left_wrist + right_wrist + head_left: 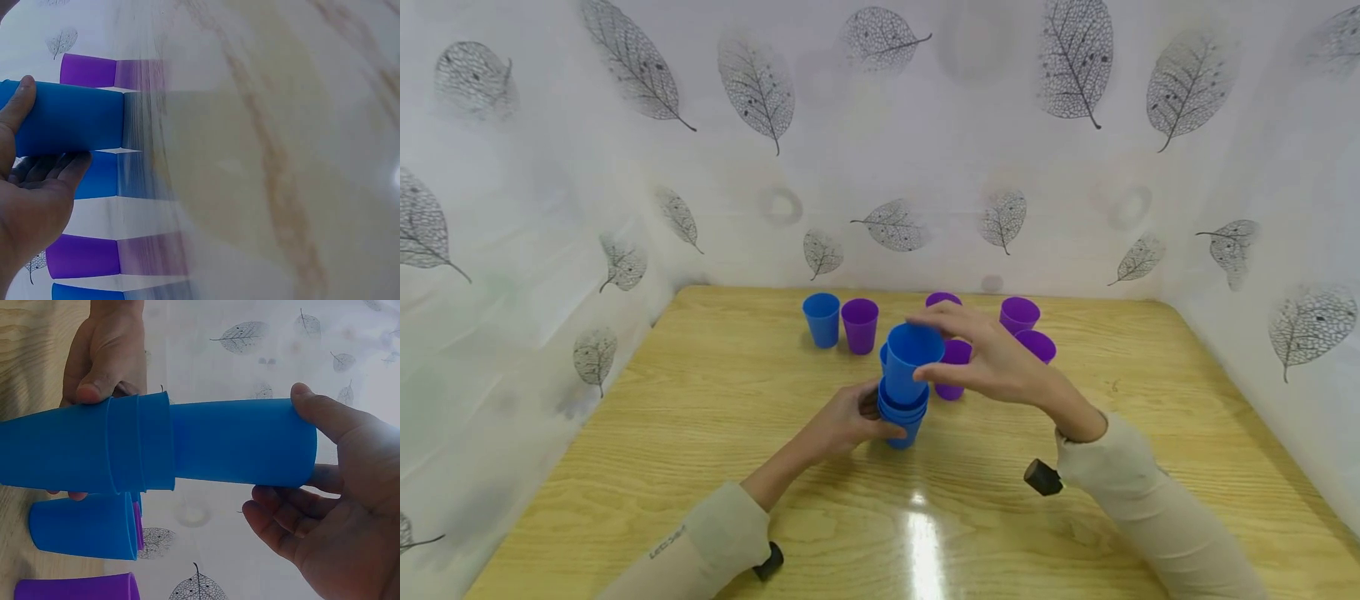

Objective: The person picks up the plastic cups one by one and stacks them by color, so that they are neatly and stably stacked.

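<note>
My left hand [850,421] grips a stack of blue cups [902,429] from the left, thumb on the near side and fingers behind. Several rims show close together on the stack in the right wrist view. Above it, my right hand [992,358] holds another blue cup [244,444] near its rim, between thumb and fingers. That cup's lower end sits inside the top of the stack, and most of its wall still shows. In the left wrist view, the stack [75,119] stands on the glossy table, its upper end cut off by the frame.
Right behind the stack is one more blue cup [87,526], mostly hidden in the head view. Farther back stand a blue cup [822,322] and a purple cup [860,327]. Several purple cups [1020,313] stand behind and beside my right hand. Leaf-patterned sheeting [887,150] encloses the wooden table [737,375].
</note>
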A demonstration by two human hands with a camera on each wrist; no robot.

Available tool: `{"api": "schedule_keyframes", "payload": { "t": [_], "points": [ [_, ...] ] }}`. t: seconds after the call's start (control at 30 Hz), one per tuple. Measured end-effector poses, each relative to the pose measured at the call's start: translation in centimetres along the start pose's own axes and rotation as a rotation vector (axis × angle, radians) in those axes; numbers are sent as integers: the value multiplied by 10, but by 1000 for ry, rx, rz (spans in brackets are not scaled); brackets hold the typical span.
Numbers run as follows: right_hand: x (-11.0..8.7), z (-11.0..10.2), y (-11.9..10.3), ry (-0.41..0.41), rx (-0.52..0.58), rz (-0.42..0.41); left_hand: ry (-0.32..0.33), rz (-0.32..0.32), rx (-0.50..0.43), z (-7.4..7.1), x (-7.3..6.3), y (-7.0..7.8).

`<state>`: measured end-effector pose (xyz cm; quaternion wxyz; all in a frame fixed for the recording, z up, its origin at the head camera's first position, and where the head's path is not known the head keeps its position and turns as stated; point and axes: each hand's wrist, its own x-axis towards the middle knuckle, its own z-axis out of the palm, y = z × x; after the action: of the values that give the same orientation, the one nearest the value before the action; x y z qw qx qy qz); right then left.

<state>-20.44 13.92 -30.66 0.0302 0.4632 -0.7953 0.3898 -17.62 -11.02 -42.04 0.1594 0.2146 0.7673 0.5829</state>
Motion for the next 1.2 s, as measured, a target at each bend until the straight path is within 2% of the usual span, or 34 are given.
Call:
{"api": "schedule_keyframes", "payload": {
  "t": [0.4,0.6,0.87,1.2],
  "points": [
    [-5,9,11,-24,29,-2,17,6,4,1,-1,2],
    [-5,10,21,2,43,18,21,-4,15,2,-1,1],
    [1,11,46,-12,-42,55,22,-12,9,2,-1,0],
    [10,15,65,-106,-126,123,30,-22,12,1,0,-1]
  ]
}}
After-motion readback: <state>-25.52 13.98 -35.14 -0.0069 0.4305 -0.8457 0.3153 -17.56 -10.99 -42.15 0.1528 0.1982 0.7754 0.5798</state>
